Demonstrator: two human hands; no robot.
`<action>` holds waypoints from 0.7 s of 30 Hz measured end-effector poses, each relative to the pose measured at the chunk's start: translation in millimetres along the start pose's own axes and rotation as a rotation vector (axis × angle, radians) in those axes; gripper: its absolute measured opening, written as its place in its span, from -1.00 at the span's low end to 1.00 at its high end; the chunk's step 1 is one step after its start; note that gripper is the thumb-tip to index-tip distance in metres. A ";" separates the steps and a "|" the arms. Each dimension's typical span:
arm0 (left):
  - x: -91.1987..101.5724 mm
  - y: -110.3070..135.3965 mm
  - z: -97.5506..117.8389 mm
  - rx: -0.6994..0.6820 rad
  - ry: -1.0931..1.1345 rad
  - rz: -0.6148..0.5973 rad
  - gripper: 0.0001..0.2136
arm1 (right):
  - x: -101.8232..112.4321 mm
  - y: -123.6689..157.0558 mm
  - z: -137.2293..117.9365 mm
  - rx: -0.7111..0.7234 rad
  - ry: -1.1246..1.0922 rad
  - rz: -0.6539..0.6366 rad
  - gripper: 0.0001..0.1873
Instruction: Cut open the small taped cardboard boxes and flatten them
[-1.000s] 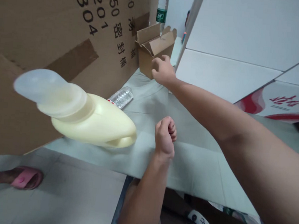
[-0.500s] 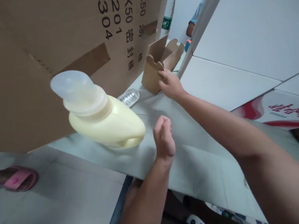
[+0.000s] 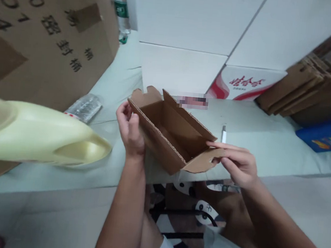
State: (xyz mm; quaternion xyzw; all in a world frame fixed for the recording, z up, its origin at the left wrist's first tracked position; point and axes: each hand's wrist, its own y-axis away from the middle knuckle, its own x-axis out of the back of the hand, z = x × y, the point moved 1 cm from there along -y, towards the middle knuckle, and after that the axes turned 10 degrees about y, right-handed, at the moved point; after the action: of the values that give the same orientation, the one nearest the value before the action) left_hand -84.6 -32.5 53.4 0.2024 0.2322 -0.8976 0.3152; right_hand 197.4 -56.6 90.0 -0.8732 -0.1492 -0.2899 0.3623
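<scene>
I hold a small open brown cardboard box (image 3: 170, 134) above the near edge of the pale green table (image 3: 267, 148). My left hand (image 3: 130, 130) grips the box's left end at its flap. My right hand (image 3: 236, 163) pinches the flap at the box's right end. The box is tilted toward me and looks empty inside. A cream plastic jug (image 3: 36, 138) lies on its side at the left, close to my left hand.
A large printed cardboard carton (image 3: 46, 32) stands at the left, with a crushed clear bottle (image 3: 84, 107) at its foot. A white pen-like item (image 3: 224, 135) lies behind the box. Flattened cartons (image 3: 301, 89), a blue package (image 3: 326, 136) and white boxes (image 3: 191, 26) line the back.
My right hand has pulled the small box from the far end of the table toward me. My left hand, clenched before, has taken hold of the box's left end. The view has swung right.
</scene>
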 end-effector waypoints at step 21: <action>-71.5 16.3 -53.1 -0.008 0.030 -0.090 -0.64 | 17.1 65.5 58.6 -0.217 -0.122 0.284 -0.63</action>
State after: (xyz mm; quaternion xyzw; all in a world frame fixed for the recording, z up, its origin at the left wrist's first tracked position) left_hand -10.9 18.9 42.1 0.2040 0.2493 -0.9069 0.2717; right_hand 265.1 -59.0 31.4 -0.9354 -0.0139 -0.1966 0.2935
